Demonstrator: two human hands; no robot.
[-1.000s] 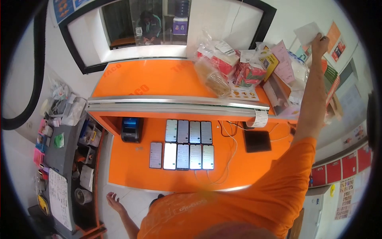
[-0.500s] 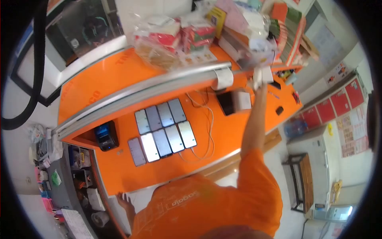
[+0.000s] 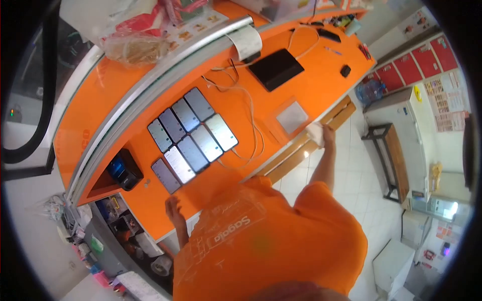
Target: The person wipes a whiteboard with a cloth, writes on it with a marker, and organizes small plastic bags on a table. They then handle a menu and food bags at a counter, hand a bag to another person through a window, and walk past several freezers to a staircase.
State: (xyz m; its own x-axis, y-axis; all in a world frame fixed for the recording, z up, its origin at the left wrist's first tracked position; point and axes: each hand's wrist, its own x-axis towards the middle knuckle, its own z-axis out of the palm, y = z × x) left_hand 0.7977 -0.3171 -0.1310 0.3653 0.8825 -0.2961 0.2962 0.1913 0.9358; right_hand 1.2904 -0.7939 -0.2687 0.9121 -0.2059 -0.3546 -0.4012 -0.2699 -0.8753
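Several smartphones (image 3: 193, 135) with lit screens lie in two close rows on the orange desk. My left hand (image 3: 173, 208) hovers at the desk's front edge, just below the nearest phone (image 3: 165, 175), fingers apart and holding nothing. At the right, my right hand (image 3: 328, 136) grips a white, soft-looking piece (image 3: 315, 132), perhaps cloth or paper; its exact kind does not show. Beside that hand, a white square item (image 3: 292, 118) lies on the desk, with a clear-looking border around it.
A black flat device (image 3: 276, 69) and white cables (image 3: 253, 115) lie farther back. A paper roll strip (image 3: 246, 42) hangs from the metal-edged shelf. At the left stands a black printer-like device (image 3: 124, 169). A wooden bench (image 3: 391, 160) is at the right.
My right hand has come down from the shelf to the desk's front edge with the white piece. My left hand has risen toward the phones. The view has turned and shifted.
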